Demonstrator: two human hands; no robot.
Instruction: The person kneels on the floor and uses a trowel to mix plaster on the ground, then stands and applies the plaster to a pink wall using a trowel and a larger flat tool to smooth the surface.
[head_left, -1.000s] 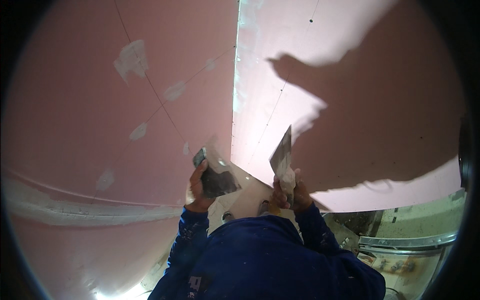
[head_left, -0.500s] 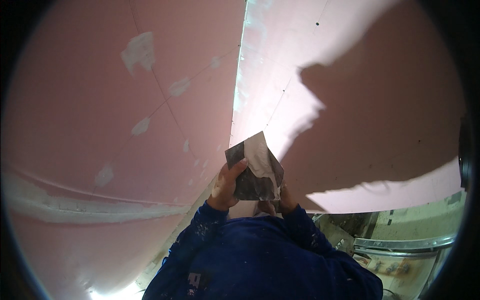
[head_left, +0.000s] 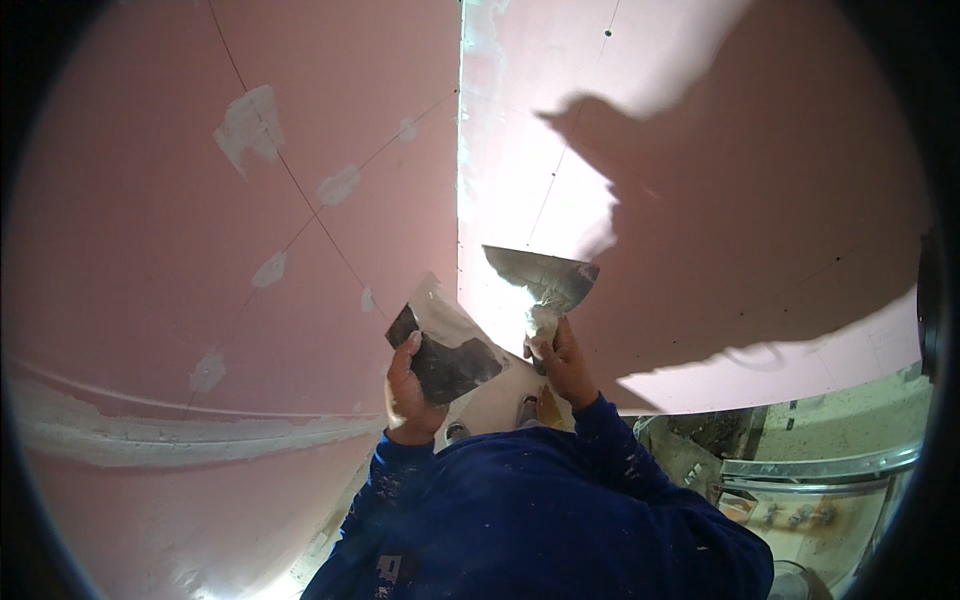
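My left hand [head_left: 410, 402] is closed on the edge of a flat, dark metal plate [head_left: 450, 372], the thumb lying on its upper face. Pale joint compound [head_left: 447, 318] covers the plate's far part; whatever is under the plate is hidden. To the right, my right hand [head_left: 568, 368] grips the handle of a wide taping knife [head_left: 560, 280], its broad blade pointing away from me. Some compound clings near the blade's base. Knife and plate are apart, both held in front of my body, before the corner joint [head_left: 459, 190] of two pink boards.
The left pink board [head_left: 120, 260] carries several compound patches [head_left: 340, 186] along thin lines. A pale compound band [head_left: 180, 440] crosses it lower down. My shadow falls over the right board [head_left: 760, 230]. Metal tracks [head_left: 820, 466] lie at the lower right; my shoe [head_left: 529, 408] shows below.
My hands have moved apart. The plate has shifted left and turned, while the taping knife, whose blade was against or behind the plate, now stands clear to its right.
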